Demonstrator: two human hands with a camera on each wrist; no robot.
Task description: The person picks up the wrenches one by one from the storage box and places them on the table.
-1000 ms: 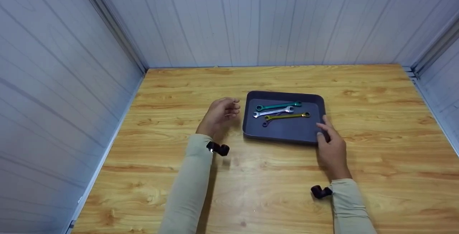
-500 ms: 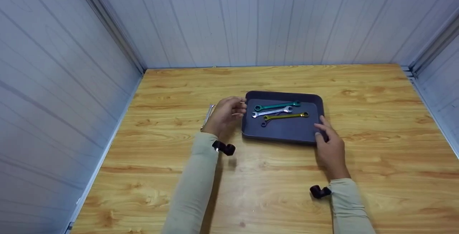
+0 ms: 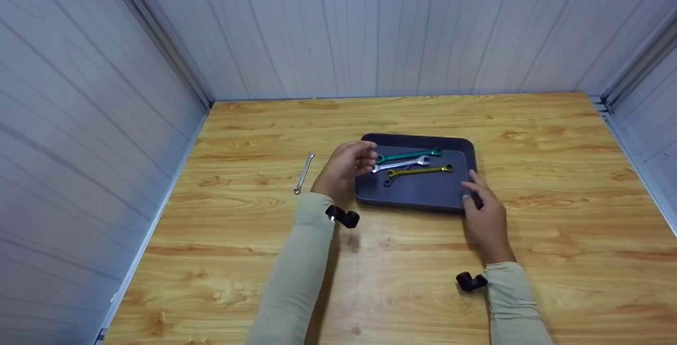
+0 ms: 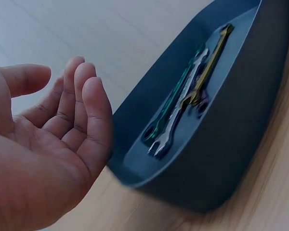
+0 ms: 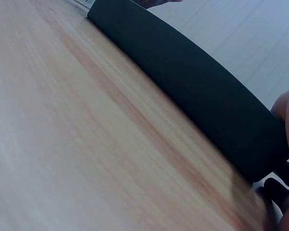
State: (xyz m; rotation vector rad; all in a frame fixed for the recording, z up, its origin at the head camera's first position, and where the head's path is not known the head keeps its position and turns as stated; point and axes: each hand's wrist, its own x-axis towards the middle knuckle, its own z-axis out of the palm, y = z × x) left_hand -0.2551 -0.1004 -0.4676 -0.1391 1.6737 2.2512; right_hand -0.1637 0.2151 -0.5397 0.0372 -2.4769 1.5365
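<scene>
My left hand [image 3: 347, 168] is over the left rim of a dark grey tray [image 3: 423, 194], its fingers loosely bent and nothing between them. In the left wrist view its palm faces up beside the tray's end. Inside the tray lie a green wrench [image 3: 410, 155], a silver wrench [image 3: 402, 165] and a gold wrench [image 3: 423, 171], with a dark purplish wrench [image 3: 387, 182] partly hidden under the gold one. My right hand [image 3: 486, 215] holds the tray's right side near the front corner, thumb and fingers at the rim.
Left of the left hand, a thin silver wrench [image 3: 304, 174] lies on the wood-grain table [image 3: 412, 281]. White panel walls [image 3: 349, 33] stand along the back and both sides. A small black camera is strapped to each sleeve.
The left hand has moved right, from beside the tray to over its left rim. That uncovers the thin silver wrench on the table. The right hand stays at the tray.
</scene>
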